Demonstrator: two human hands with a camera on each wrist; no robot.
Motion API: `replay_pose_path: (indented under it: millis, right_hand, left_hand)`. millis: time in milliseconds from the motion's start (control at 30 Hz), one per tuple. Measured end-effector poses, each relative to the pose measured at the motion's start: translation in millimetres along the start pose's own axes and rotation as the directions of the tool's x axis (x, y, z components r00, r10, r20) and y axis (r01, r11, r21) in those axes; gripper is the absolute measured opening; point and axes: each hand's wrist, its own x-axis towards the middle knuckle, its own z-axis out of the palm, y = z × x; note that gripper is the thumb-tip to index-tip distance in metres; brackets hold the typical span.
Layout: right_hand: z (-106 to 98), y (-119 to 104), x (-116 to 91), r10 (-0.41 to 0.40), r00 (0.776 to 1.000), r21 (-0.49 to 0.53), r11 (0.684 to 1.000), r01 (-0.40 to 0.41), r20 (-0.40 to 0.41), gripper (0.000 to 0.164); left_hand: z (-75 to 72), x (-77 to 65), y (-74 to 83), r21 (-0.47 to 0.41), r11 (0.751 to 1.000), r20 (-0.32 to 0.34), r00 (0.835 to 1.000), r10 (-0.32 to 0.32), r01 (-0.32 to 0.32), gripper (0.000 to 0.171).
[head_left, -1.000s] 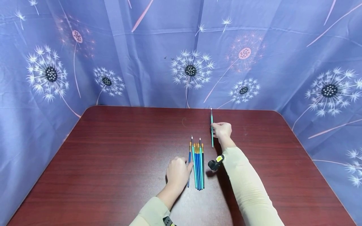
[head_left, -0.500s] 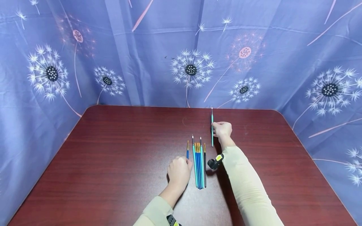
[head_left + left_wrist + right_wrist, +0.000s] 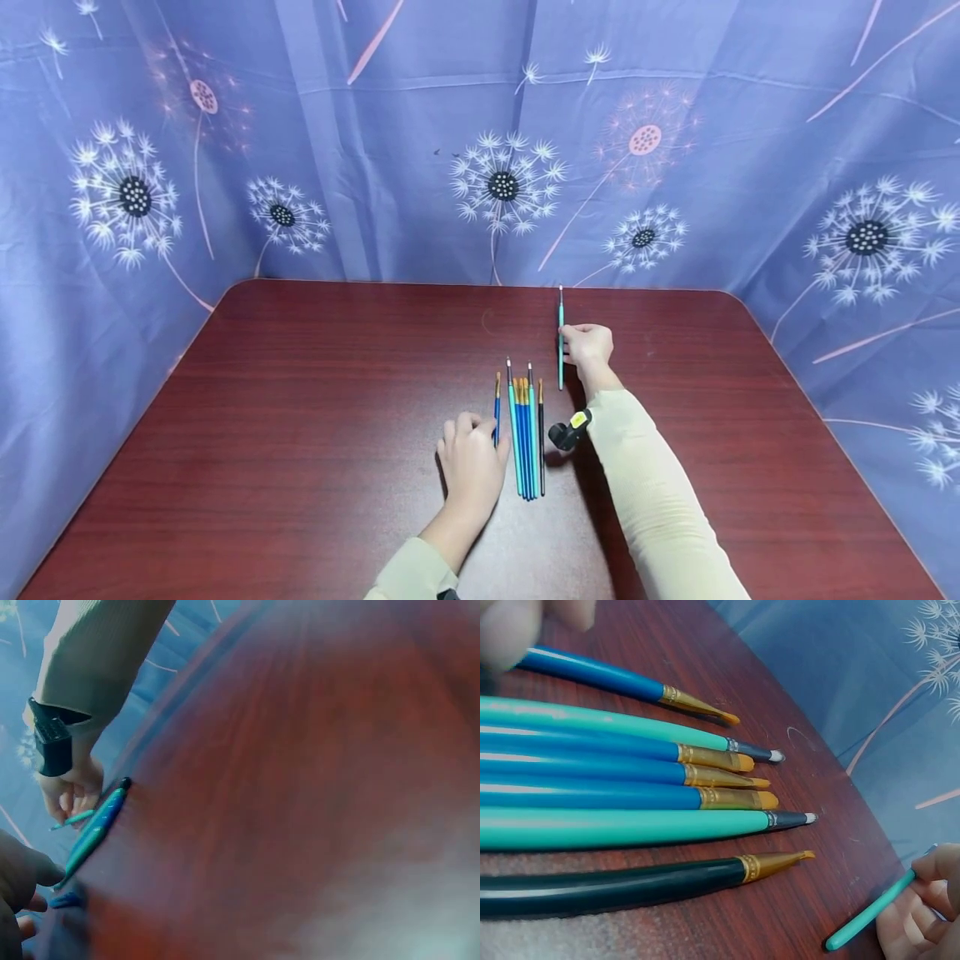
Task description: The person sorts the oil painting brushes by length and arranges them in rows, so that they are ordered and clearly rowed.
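Upright in the head view, a turquoise paintbrush (image 3: 561, 373) with a pale tip is pinched by my right hand (image 3: 589, 346) near the far table edge. My left hand (image 3: 471, 467) lies over the lower part of a blue paintbrush (image 3: 497, 402), its fingers loosely spread and thumb apart; the brush's end is hidden under it. Right of that hand, several brushes lie side by side: blue ones (image 3: 592, 766) with gold ferrules between two turquoise ones (image 3: 622, 829). A black paintbrush (image 3: 615, 885) lies slightly apart from them on the right.
All the brushes are on a dark red wood-grain table (image 3: 285, 392). A blue curtain (image 3: 390, 167) printed with dandelions hangs along its back and sides. A small black wrist camera (image 3: 567, 432) juts from the right sleeve above the tabletop.
The blue brush under my left hand shifted left and up, away from the row; that hand's fingers then loosened and spread. The black brush moved slightly right. My right hand stayed put.
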Motion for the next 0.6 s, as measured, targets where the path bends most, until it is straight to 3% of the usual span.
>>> replay_pose_path:
  millis: [300,600]
  right_hand:
    - [-1,0,-1,0.015,1.0,-0.008,1.0,-0.015,0.007,0.027]
    - [-1,-1,-3,0.002,1.0,-0.002,1.0,-0.002,0.004,0.028]
  left_hand:
    - [5.9,-6.5,-2.7,0.026,1.0,-0.052,0.999,-0.001,0.002,0.023]
    - [16.2,-3.9,-1.7,-0.093,0.995,-0.176,0.983,-0.048,0.032,0.005]
